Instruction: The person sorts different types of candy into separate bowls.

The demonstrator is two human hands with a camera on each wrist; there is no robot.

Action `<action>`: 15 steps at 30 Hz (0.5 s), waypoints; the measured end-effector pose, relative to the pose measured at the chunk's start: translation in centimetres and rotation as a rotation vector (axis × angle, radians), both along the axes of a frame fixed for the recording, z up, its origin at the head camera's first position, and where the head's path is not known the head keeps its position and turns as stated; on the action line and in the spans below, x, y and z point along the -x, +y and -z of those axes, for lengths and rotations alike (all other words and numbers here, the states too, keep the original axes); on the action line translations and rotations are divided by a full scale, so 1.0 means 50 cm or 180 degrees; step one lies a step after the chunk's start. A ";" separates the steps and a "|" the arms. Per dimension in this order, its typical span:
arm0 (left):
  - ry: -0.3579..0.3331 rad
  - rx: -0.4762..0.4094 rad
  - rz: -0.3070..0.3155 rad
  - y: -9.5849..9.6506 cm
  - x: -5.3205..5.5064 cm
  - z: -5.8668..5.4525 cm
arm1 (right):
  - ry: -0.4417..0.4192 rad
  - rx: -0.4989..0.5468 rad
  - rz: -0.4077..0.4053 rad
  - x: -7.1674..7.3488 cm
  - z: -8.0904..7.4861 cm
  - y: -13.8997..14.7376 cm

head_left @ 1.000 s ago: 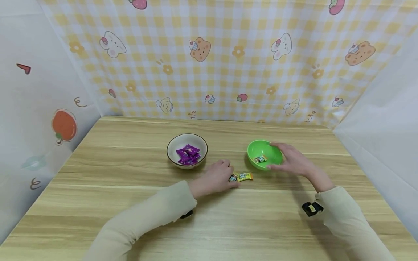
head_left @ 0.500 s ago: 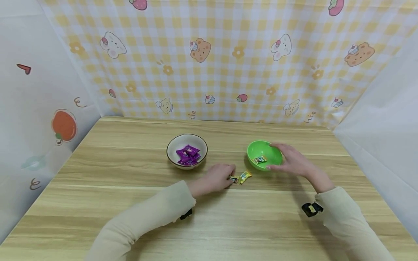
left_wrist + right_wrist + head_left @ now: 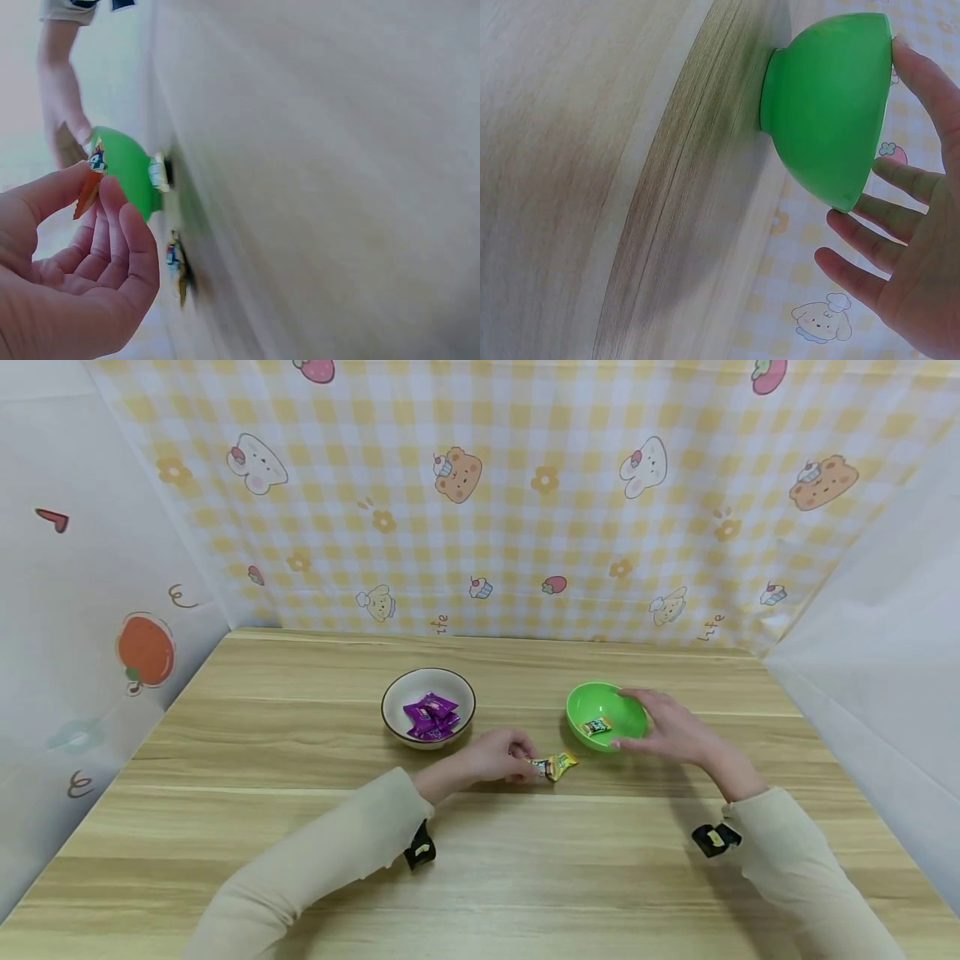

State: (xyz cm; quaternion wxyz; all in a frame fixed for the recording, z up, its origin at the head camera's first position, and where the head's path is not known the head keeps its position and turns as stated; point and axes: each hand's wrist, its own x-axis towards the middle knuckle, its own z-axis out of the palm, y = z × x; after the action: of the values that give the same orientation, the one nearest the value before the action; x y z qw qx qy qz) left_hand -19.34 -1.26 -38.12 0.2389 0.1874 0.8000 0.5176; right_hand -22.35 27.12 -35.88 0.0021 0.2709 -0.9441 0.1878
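My left hand (image 3: 501, 756) is low over the table. In the left wrist view it pinches a small wrapped candy (image 3: 91, 180) with an orange end between thumb and forefinger; the other fingers curl loosely. In the head view the hand largely hides that candy. Just beyond the fingertips, a dark-labelled candy (image 3: 540, 767) and a yellow candy (image 3: 562, 764) lie on the table. My right hand (image 3: 675, 731) holds a green bowl (image 3: 829, 112) by its rim, thumb on one side and fingers on the other. Inside the bowl lies one wrapped candy (image 3: 597, 726).
Behind the left hand stands a cream bowl (image 3: 397, 727) with a dark rim, holding several purple-wrapped candies (image 3: 432, 717). The wood-grain table (image 3: 480, 877) ends at a checked cloth backdrop (image 3: 510, 543). White sheets hang at both sides.
My left hand has reached the candies, shifted the yellow one slightly and drawn back a little, one candy now pinched in its fingertips. The right hand and green bowl stay put.
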 end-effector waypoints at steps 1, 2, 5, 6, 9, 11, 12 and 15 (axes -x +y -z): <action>-0.0080 -0.0058 -0.0040 0.001 0.001 -0.005 | -0.0002 0.0002 0.0001 0.000 0.000 0.000; -0.0138 -0.0111 -0.0076 0.002 0.001 -0.009 | -0.0004 0.0003 0.0002 0.000 0.000 0.000; -0.0309 -0.0227 -0.0183 0.008 0.004 -0.020 | -0.0004 0.0006 -0.0005 0.001 0.000 0.001; -0.0369 -0.0263 -0.0221 0.010 0.006 -0.023 | -0.0006 0.0008 -0.0009 0.002 0.000 0.001; -0.0428 -0.0328 -0.0308 0.015 0.014 -0.031 | -0.0005 -0.0001 -0.0020 0.002 0.000 0.002; -0.0395 -0.0355 -0.0338 0.018 0.020 -0.037 | -0.0013 0.0002 -0.0017 0.001 0.000 0.002; -0.0383 -0.0385 -0.0353 0.020 0.022 -0.041 | -0.0016 0.0003 -0.0014 0.000 -0.001 0.002; -0.0354 -0.0441 -0.0394 0.024 0.030 -0.051 | -0.0023 0.0005 0.0002 -0.001 -0.002 0.001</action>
State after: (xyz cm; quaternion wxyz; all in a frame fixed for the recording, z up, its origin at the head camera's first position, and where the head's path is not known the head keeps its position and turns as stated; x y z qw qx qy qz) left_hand -20.84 -0.07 -35.58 0.2369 0.1247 0.7579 0.5950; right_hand -22.29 27.17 -35.80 -0.0011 0.2700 -0.9440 0.1895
